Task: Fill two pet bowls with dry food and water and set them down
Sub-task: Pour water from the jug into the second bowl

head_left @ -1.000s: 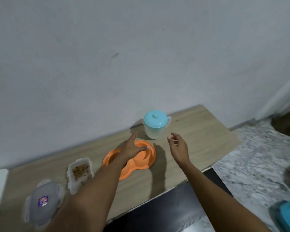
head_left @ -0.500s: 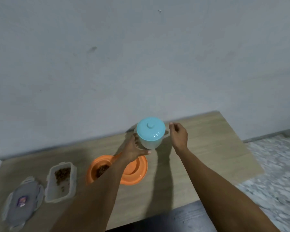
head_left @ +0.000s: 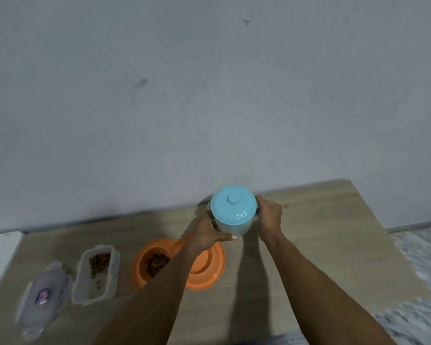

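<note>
A clear jug with a light blue lid [head_left: 233,207] is held between both hands, above the wooden table [head_left: 321,245] near the wall. My left hand [head_left: 207,235] wraps the jug's left side and base. My right hand [head_left: 270,216] grips its handle on the right. Below them lies an orange double pet bowl [head_left: 209,272]: its left cup holds brown dry food [head_left: 157,263], and its right cup is partly hidden by my left forearm.
A clear food container [head_left: 96,275] with some kibble stands left of the bowl, its grey lid [head_left: 44,292] beside it at the table's left end. A grey wall [head_left: 209,95] backs the table. Speckled floor [head_left: 428,265] lies to the right.
Both hands reached from over the bowl to the jug and took hold of it. The jug now appears slightly raised and closer to me.
</note>
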